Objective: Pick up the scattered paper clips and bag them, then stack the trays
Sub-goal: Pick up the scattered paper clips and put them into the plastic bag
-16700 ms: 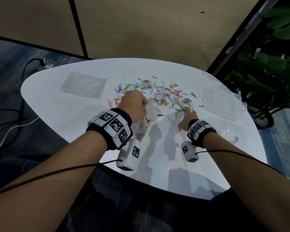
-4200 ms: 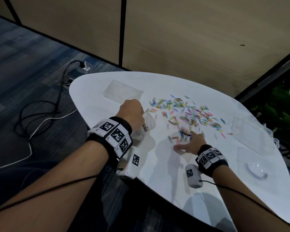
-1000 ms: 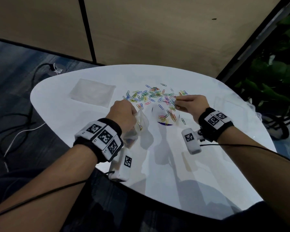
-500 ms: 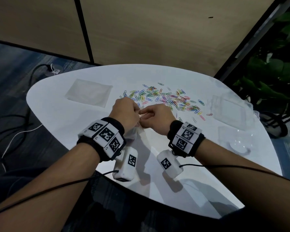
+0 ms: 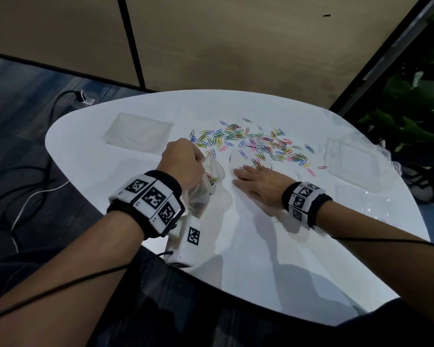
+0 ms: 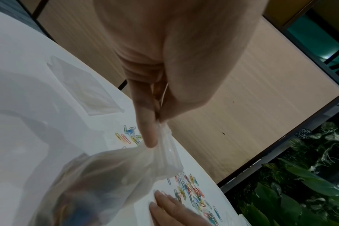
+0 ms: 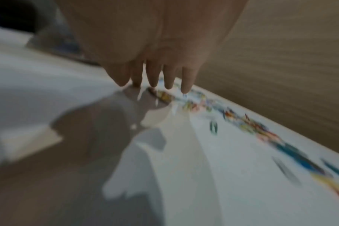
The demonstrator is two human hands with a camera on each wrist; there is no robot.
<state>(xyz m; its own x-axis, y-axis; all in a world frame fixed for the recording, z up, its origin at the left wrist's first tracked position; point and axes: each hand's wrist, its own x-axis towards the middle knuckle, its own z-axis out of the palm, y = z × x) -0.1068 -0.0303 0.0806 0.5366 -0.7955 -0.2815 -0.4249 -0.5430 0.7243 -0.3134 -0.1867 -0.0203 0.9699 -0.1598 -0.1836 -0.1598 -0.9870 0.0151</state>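
R hand (image 5: 258,182) back beside clips (image 5: 261,144), off bag (image 5: 206,181).

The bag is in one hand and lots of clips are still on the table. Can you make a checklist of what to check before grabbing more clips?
1. Left hand pinches the clear bag near its top: ok.
2. Bag already holds some clips and hangs with its mouth up: ok.
3. Bag mouth wide enough to drop clips in: cannot tell.
4. Right hand empty and flat, fingers straight: ok.
5. Loose paper clips just past the right fingertips: ok.
6. Clear trays on the right are out of the hand's way: ok.
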